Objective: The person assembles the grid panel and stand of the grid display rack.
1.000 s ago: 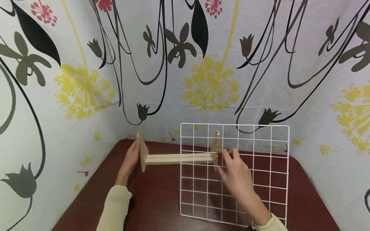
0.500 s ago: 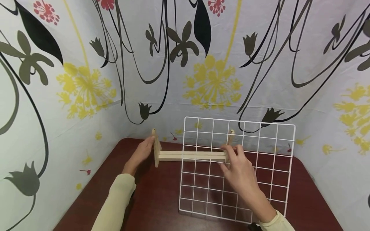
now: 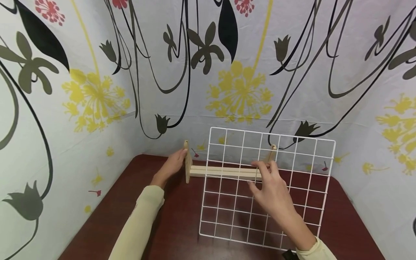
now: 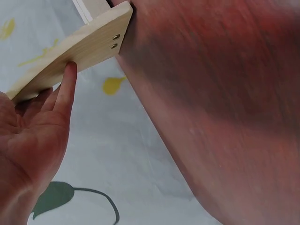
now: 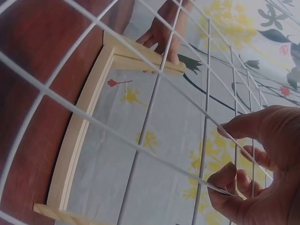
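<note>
A pale wooden stand [image 3: 224,172], two upright side pieces joined by a grooved crossbar, stands toward the back of the table. At its left side piece [image 3: 187,164] is my left hand [image 3: 170,165], gripping it from the outer side near the top. In the left wrist view, the fingers [image 4: 69,86] lie along the outer face, above two screws. My right hand [image 3: 271,189] pinches a white wire grid [image 3: 227,207] between thumb and fingertips. The grid is held upright and slightly tilted, in front of the stand. Through its wires the stand's right side piece [image 3: 270,156] shows, partly covered by the hand.
Dark red table [image 3: 182,227] surface extends under both arms. A floral cloth [image 3: 156,65] hangs close around the table's back and sides. Behind the grid, the stand's crossbar lies parallel to the back edge.
My left hand has shifted the stand to the right and slightly back. The grid has tilted a little and risen slightly, still pinched by my right hand.
</note>
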{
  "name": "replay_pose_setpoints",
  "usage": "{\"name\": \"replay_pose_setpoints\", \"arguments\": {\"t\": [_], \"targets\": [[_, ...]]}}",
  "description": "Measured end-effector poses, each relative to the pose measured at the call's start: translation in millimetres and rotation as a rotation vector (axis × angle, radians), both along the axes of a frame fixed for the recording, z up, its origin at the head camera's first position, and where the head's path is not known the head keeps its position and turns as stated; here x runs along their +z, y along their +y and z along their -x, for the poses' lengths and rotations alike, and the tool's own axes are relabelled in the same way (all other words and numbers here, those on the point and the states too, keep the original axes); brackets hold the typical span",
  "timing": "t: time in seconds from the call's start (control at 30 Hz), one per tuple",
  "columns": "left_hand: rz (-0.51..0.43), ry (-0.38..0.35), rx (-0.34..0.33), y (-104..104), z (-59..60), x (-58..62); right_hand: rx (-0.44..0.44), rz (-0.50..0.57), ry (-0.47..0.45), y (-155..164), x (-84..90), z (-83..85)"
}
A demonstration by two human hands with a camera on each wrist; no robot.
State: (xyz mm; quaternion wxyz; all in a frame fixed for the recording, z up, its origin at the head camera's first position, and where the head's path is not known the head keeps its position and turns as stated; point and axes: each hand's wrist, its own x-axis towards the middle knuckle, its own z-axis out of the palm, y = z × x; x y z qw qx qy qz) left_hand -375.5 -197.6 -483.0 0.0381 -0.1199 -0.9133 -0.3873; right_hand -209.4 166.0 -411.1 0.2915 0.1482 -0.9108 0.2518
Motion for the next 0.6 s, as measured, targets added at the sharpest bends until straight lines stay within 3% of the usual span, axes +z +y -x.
{"name": "replay_pose_setpoints", "arguments": {"t": [0.37,0.6], "targets": [[0.002,0.049,-0.029,34,10.5,-4.2,-0.032,0.007,0.032,-1,-0.3,6.8],[0.023,0.035,-0.045,56,10.1,-1.0,-0.01,0.009,-0.011,-1,4.4,10.0]]}}
